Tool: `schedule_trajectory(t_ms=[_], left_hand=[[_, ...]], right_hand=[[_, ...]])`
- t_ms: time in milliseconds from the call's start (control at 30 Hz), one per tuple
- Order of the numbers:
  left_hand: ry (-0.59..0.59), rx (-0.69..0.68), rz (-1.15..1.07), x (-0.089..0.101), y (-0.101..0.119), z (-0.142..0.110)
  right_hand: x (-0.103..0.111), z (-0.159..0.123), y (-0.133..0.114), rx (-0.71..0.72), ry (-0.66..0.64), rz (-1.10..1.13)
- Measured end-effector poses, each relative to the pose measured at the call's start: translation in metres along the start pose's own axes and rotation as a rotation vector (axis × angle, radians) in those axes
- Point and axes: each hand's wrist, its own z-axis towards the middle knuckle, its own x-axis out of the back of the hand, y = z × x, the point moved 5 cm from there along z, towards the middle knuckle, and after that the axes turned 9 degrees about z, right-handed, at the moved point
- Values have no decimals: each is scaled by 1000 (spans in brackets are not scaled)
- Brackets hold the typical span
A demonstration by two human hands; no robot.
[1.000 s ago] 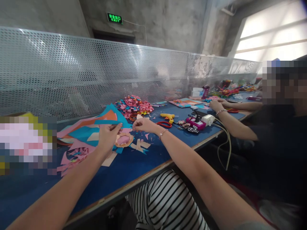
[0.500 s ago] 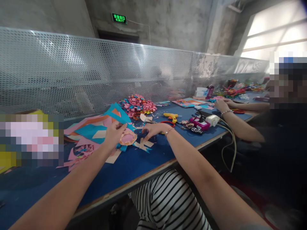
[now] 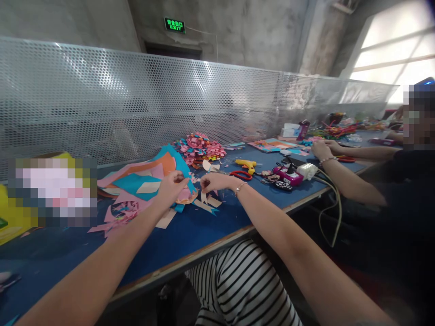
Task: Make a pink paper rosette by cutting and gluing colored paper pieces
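My left hand (image 3: 172, 185) is curled with thumb and fingertips together, just above a round pink piece with a cream ruffled edge (image 3: 186, 195); what it pinches, if anything, is too small to make out. My right hand (image 3: 217, 182) is closed in a pinch, and a cream strip (image 3: 204, 198) hangs from its fingertips. More cream and blue strips (image 3: 206, 207) lie on the table under it. Behind my right hand are red-handled scissors (image 3: 242, 175). Sheets of coloured felt or paper (image 3: 136, 181) are stacked beside my left hand.
A heap of fringed pink, blue and orange pieces (image 3: 199, 147) stands by the perforated metal screen (image 3: 112, 99). A yellow glue gun (image 3: 247, 165), a purple box (image 3: 287, 175) and a white power strip (image 3: 307, 171) lie to the right. A co-worker's hands (image 3: 322, 149) work beyond them.
My right hand has picked up a cream strip from the table. My left hand has shifted from the round piece's edge to above it. The view has turned slightly left.
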Motion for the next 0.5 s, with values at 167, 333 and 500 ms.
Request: schedule_trajectory(t_ms=[167, 333, 500], left_hand=[[-32, 78, -159, -2, 0, -1], [-52, 18, -204, -2, 8, -3], [-83, 53, -368, -7, 10, -6]], right_hand=[[14, -9, -17, 177, 163, 389], [16, -7, -24, 257, 298, 374], [12, -5, -28, 317, 414, 372]])
